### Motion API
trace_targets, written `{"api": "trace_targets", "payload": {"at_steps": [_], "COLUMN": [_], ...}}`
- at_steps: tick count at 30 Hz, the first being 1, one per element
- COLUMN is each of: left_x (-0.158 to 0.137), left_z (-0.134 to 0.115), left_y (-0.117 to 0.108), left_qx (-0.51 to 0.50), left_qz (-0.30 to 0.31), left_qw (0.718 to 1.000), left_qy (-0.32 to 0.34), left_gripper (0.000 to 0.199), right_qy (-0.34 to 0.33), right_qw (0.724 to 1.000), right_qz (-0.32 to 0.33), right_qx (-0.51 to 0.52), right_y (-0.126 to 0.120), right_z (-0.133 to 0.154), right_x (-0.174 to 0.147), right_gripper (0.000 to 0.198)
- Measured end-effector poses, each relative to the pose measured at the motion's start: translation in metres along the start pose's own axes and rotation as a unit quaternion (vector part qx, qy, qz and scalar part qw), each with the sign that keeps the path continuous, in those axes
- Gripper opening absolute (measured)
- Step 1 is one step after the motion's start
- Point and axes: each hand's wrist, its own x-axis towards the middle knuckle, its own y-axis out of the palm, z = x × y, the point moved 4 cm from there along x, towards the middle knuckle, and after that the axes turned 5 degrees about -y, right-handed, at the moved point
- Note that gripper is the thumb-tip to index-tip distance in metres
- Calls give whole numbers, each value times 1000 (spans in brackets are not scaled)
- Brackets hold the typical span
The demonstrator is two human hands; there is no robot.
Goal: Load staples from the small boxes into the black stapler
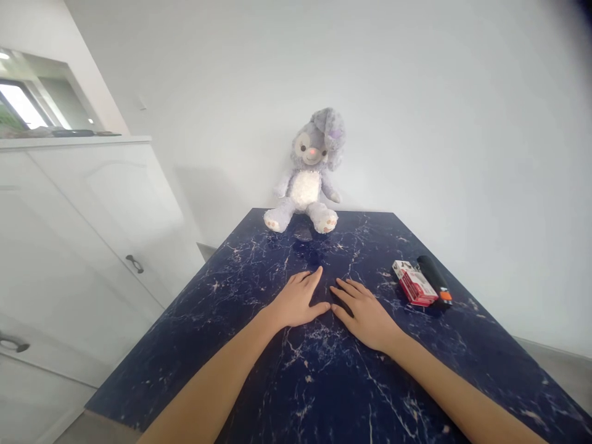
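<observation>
My left hand [300, 299] rests palm down on a dark blue marbled table [314, 382], fingers stretched out and holding nothing. Beside it my right hand [363, 311] also lies flat on the surface, fingers spread. The two thumb tips almost meet; I cannot tell whether they touch. To the right of my right hand lies a red and white box [415, 283]. Against that box's right side is a black cylinder [433, 277] with an orange part at its near end; its kind is unclear.
A grey plush rabbit [306, 188] sits at the table's far edge against the white wall [439, 111]. White cabinets [92, 222] with dark handles stand on the left, with dark flat items on top.
</observation>
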Motion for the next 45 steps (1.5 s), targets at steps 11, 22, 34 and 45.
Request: {"api": "trace_targets", "payload": {"at_steps": [11,22,34,45], "left_x": [2,7,7,7], "left_z": [-1,5,2,8], "left_y": [0,1,1,-11], "left_qx": [5,-6,0,-73], "left_qz": [-19,-52,-51,-197], "left_qw": [1000,998,998,977], "left_qy": [13,20,29,-30], "left_gripper": [76,65,57,45], "right_qy": [-16,396,403,314], "right_qw": [999,889,908,937], "right_qz": [-42,-227,-96,-70], "right_qx": [-10,-36,66,136], "right_y": [-7,-105,-88,-49], "right_z": [8,-130,-153,-62], "right_x": [0,-61,-68,0], "right_gripper": [51,61,56,52]}}
